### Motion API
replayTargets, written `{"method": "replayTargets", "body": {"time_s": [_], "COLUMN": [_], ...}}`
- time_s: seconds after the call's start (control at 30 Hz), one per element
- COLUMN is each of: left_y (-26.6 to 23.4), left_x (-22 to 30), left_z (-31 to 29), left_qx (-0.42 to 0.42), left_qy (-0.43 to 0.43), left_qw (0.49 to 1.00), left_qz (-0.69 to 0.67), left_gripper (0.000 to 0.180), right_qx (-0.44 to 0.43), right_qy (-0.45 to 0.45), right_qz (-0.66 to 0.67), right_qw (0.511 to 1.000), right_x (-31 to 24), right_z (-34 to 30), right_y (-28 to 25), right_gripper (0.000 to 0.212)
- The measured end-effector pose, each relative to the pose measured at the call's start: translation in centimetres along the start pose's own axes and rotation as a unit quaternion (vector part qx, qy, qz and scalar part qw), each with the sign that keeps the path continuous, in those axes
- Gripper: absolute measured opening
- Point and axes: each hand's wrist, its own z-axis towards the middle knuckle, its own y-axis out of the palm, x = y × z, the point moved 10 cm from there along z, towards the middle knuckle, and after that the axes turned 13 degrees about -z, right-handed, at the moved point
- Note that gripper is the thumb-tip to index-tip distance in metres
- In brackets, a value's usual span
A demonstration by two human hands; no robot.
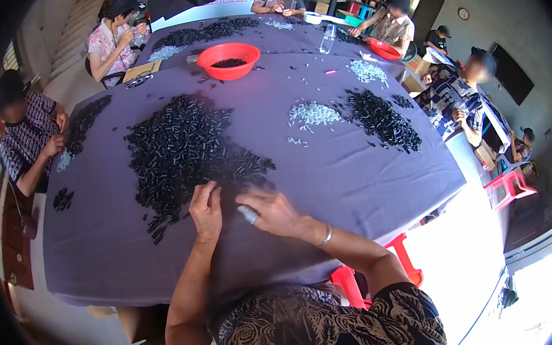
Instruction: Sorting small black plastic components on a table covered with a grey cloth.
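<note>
My left hand [206, 210] is at the near edge of a large pile of small black cylindrical pieces [173, 138]. Its thumb and fingers are pinched together, and whatever is between them is too small to make out. Just to its right, my right hand [273, 213] is over the cloth by the pile's lower right edge. Motion smears its fingertips, so its grip is unclear. One of its fingers wears a grey cover [248, 214], and a bracelet [327, 234] circles that wrist.
A dark purple cloth [330, 200] covers the table. Further off stand a red basin [228, 54] with black pieces and a clear bottle [327, 39]. On the right lie a pile of clear pieces [313, 114] and another black pile [383, 120]. Several people sit around the table.
</note>
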Motion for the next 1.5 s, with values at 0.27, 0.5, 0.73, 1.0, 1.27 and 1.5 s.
{"method": "replayTargets", "body": {"time_s": [0.27,0.5,0.73,1.0,1.27,1.5], "left_y": [0.5,0.7,1.2,0.4,0.6,0.5], "left_x": [1.1,1.5,2.2,2.4,2.7,-0.3], "left_z": [0.0,-0.4,-0.8,-1.1,-0.6,-0.9], "left_qx": [0.009,0.005,-0.007,0.004,0.028,0.018], "left_qy": [0.055,0.085,0.091,0.123,0.144,0.137], "left_qw": [0.998,0.995,0.989,0.980,0.981,0.974], "left_qz": [-0.022,0.046,0.118,0.154,0.124,0.182], "left_gripper": [0.012,0.012,0.014,0.016,0.014,0.015], "right_qx": [0.013,0.056,0.053,0.112,0.171,0.394], "right_qy": [0.318,0.381,0.368,0.357,0.041,-0.063], "right_qz": [0.083,0.258,0.248,0.145,0.072,0.377], "right_qw": [0.944,0.886,0.895,0.916,0.982,0.836], "right_x": [11.0,13.3,12.9,11.8,-4.4,-14.1], "right_z": [-9.9,-14.0,-13.9,-13.7,-1.3,4.3], "right_y": [-4.2,-4.4,-4.7,-8.5,-18.8,-26.1], "right_gripper": [0.016,0.042,0.038,0.034,0.018,0.019]}}
